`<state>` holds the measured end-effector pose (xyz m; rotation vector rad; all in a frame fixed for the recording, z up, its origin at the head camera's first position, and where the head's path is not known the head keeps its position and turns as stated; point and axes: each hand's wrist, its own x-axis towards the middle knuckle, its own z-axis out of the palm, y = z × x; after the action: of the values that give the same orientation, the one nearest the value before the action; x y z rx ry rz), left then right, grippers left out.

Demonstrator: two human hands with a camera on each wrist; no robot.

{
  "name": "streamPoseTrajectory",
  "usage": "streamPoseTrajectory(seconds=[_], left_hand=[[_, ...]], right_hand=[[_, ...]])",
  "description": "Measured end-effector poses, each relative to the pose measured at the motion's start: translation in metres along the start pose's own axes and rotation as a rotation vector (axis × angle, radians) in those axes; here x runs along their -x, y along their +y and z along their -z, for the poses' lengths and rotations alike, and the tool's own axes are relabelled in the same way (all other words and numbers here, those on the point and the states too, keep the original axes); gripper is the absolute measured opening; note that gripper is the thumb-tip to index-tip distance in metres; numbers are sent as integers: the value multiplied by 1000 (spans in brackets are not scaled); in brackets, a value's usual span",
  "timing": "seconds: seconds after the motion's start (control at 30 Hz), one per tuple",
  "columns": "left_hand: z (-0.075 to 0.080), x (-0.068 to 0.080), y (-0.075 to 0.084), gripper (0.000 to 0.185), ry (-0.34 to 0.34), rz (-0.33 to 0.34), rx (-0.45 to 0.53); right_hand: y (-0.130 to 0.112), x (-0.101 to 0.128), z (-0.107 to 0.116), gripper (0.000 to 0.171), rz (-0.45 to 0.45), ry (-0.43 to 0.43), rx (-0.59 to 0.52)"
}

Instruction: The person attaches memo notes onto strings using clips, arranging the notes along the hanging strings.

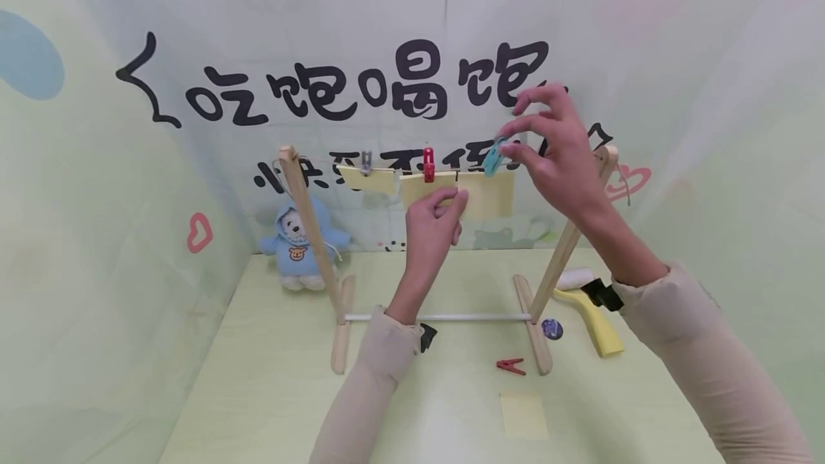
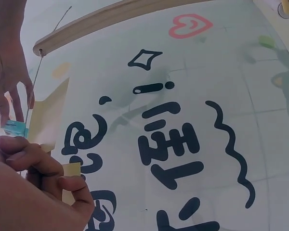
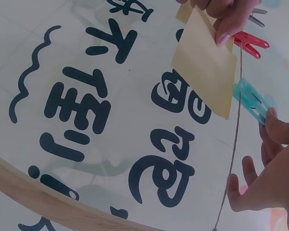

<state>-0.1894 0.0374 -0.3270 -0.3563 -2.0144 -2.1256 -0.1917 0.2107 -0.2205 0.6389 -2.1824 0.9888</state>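
Pinching the turquoise clothespin point(image 1: 495, 157) between thumb and fingertips, the right hand point(image 1: 557, 156) holds it at the string point(image 3: 235, 144), right at the top edge of the yellow sticky note point(image 1: 490, 195) that the left hand point(image 1: 433, 224) steadies from below with a narrow grip on the paper's lower corner. To do this step well, I judge the pin should be kept squeezed until both string and paper edge sit well inside it — and the left hand should keep the note flat and level so it does not slide sideways. Left of the right grip, a red clothespin point(image 1: 428, 165) and a grey clothespin point(image 1: 366, 162) each clip another note onto the string of the wooden rack point(image 1: 309, 235). Below both hands, on the tabletop point(image 1: 271, 378), lie a spare red clip point(image 1: 510, 366) and a loose yellow note point(image 1: 523, 414); no containers are in view.
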Motion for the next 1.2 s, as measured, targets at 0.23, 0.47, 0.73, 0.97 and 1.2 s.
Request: streamPoseTrajectory(seconds=[0.23,0.47,0.73,0.97,1.2], left_hand=[[-1,-2,2,24,9,-18,10],[0,-2,3,26,11,-3,5],[1,-2,3,28,8,29,-2],[1,-1,4,28,-2,39,10],[3,0,-1,29,7,54,1]], right_hand=[[2,2,-4,7,60,-37,35],[4,5,-4,9,71,-74,60],[5,5,-4,16,66,-110,105],[5,7,-3,23,69,-129,108],[7,7,-2,29,64,-149,110]])
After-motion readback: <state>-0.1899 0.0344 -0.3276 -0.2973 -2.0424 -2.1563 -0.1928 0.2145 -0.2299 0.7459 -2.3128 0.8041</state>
